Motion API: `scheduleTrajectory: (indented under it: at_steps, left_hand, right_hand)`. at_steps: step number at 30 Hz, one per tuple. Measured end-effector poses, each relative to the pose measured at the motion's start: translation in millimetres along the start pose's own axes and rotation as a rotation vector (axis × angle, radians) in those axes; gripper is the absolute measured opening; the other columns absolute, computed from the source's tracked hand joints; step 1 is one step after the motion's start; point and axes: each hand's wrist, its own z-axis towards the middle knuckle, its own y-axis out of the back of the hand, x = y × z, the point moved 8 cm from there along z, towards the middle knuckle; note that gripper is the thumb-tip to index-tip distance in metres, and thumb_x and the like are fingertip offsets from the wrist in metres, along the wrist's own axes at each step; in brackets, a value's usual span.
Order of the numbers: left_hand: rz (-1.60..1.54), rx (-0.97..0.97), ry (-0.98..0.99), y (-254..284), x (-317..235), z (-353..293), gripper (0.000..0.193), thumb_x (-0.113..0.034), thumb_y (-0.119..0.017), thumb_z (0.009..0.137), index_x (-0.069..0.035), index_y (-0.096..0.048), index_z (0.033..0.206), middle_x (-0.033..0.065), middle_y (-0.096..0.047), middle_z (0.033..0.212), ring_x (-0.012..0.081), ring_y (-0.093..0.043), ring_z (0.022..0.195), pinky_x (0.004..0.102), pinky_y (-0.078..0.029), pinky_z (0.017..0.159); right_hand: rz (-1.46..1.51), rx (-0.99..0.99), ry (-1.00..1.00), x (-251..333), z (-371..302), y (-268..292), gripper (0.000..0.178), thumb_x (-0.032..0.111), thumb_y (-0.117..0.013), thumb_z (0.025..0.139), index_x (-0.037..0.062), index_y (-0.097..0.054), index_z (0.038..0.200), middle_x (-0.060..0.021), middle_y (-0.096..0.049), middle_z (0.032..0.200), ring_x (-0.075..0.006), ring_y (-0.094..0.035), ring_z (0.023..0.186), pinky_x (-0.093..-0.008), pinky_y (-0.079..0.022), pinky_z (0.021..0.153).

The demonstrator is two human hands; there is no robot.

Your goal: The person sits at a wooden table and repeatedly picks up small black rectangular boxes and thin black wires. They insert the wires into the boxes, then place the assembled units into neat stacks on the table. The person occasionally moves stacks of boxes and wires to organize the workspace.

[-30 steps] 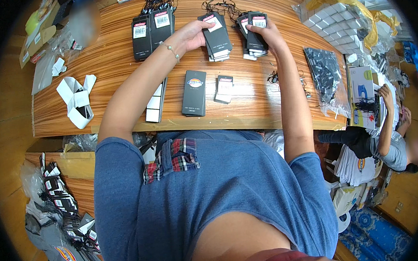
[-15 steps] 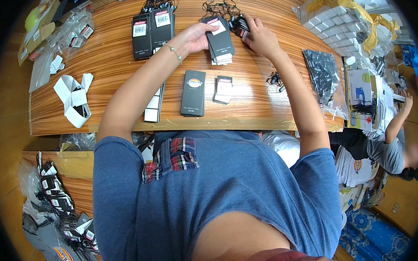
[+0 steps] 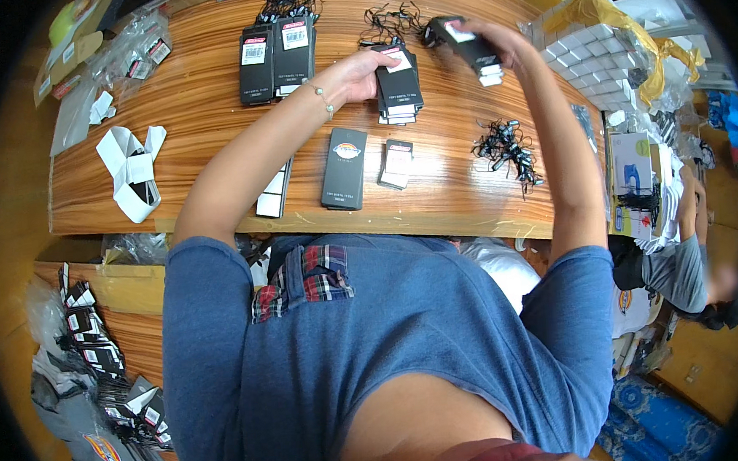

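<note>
My left hand (image 3: 356, 76) is closed on a stack of black hang tags (image 3: 400, 89), its thumb pressed over the white sticker at the top. Black strings (image 3: 392, 22) trail from that stack's far end. To the right, my right hand (image 3: 505, 43) grips a second bundle of black hang tags (image 3: 469, 48), tilted and slightly blurred; its fingers are partly hidden. Nearer me lie a single black tag (image 3: 345, 168) with a colourful logo and a small tag with a white sticker (image 3: 396, 163). Loose black strings (image 3: 509, 150) lie below my right forearm.
Two stacks of stickered black tags (image 3: 276, 63) stand at the far left. A curled white card strip (image 3: 133, 173) lies on the left of the wooden table (image 3: 238, 162). Small white boxes in plastic (image 3: 581, 44) fill the far right corner. Another person (image 3: 684, 270) is at the right.
My right hand has moved right with its bundle of tags, baring more of the loose strings on the table. My left hand and its stack have shifted only slightly right.
</note>
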Motion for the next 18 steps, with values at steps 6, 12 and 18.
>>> scheduleTrajectory:
  at_steps: [6, 12, 18]
  left_hand:
    - [-0.113, 0.054, 0.049, -26.0, 8.9, 12.8, 0.021, -0.007, -0.048, 0.087, 0.001, -0.049, 0.106, 0.0133, -0.059, 0.099, 0.0215, -0.060, 0.090, 0.0386, -0.048, 0.084]
    - [-0.287, -0.020, 0.037, -45.3, 9.3, 30.8, 0.019, -0.004, -0.042, 0.089, -0.004, -0.047, 0.107, 0.0107, -0.057, 0.102, 0.0246, -0.057, 0.096, 0.0461, -0.046, 0.085]
    - [-0.344, -0.007, -0.047, -70.4, -11.2, 9.7, 0.025, -0.012, -0.031, 0.092, -0.005, -0.049, 0.108, 0.0091, -0.058, 0.097, 0.0219, -0.058, 0.093, 0.0428, -0.050, 0.079]
  right_hand:
    - [-0.120, -0.016, 0.139, 94.8, 5.8, 34.1, 0.047, 0.038, -0.067, 0.075, -0.0020, -0.056, 0.098, -0.0143, -0.064, 0.079, -0.0173, -0.063, 0.062, -0.0248, -0.053, 0.052]
    - [-0.084, -0.003, 0.038, 116.3, -7.8, 7.9, 0.045, 0.040, -0.066, 0.075, 0.0007, -0.058, 0.096, -0.0123, -0.064, 0.076, -0.0166, -0.062, 0.056, -0.0253, -0.052, 0.049]
    - [0.079, 0.074, -0.028, 40.6, -40.3, -55.3, 0.042, 0.031, -0.064, 0.078, 0.0001, -0.054, 0.105, -0.0150, -0.062, 0.090, -0.0190, -0.064, 0.070, -0.0283, -0.054, 0.062]
